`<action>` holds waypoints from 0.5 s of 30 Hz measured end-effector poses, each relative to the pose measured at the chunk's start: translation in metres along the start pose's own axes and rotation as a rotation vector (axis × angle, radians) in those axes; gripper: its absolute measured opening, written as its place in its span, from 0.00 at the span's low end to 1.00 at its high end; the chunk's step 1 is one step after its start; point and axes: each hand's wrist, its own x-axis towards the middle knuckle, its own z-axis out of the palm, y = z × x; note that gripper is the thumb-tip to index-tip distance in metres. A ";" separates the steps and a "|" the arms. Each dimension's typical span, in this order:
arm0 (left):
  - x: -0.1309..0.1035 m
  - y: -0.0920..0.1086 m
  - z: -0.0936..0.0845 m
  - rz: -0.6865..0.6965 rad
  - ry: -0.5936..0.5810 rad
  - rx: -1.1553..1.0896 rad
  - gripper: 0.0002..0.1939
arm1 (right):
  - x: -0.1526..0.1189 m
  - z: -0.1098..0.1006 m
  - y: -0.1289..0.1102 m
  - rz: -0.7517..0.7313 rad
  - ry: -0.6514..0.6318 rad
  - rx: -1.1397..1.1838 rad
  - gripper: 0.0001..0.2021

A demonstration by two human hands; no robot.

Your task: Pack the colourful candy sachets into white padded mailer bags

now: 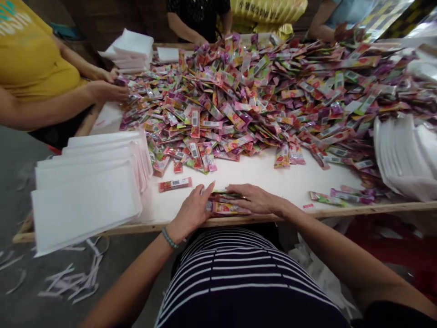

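packets [226,208]: bottom middle of the frame, by the tabletop [252,172] edge | left hand [191,207], right hand [258,199]: curved round each end, can't tell how tight | might go wrong: packets could slip off, if pushed too near the edge

Counter [246,177]: one. Person's own hands: two, left hand [194,207] and right hand [256,199]. Bracelet [170,238]: one. Co-workers [41,77]: three in view. Heaped sachets [235,114]: one large spread, units too many to count. Sachets between the person's hands [228,208]: several, overlapping, exact number hidden. Lone red sachet [175,184], left of the left hand: one. Sachets near the right-hand stack [326,199]: at least three. Stacks of white sheets [85,187]: three, sheets per stack uncountable. Yellow sacks [266,11]: at least two.
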 end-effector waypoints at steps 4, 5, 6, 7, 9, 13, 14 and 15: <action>0.011 0.015 0.002 -0.066 0.007 -0.084 0.39 | 0.003 0.025 -0.013 -0.013 0.011 -0.166 0.33; 0.014 0.018 0.001 -0.077 0.017 -0.126 0.39 | 0.006 0.031 -0.012 -0.001 0.008 -0.210 0.33; 0.015 0.020 0.000 -0.083 0.023 -0.179 0.40 | 0.009 0.035 -0.010 0.012 0.005 -0.241 0.32; 0.015 0.021 -0.002 -0.089 0.031 -0.229 0.41 | 0.012 0.038 -0.008 0.021 0.004 -0.262 0.33; 0.011 0.020 -0.008 -0.138 0.061 -0.259 0.42 | 0.015 0.041 -0.002 0.024 0.007 -0.288 0.35; -0.006 0.013 -0.016 -0.375 0.035 -0.102 0.38 | 0.013 0.037 0.009 -0.008 0.024 -0.324 0.42; -0.007 0.011 -0.015 -0.404 0.011 -0.095 0.37 | 0.013 0.036 0.011 -0.017 0.028 -0.334 0.43; -0.006 0.010 -0.013 -0.407 -0.003 -0.110 0.37 | 0.013 0.034 0.013 -0.030 0.028 -0.344 0.44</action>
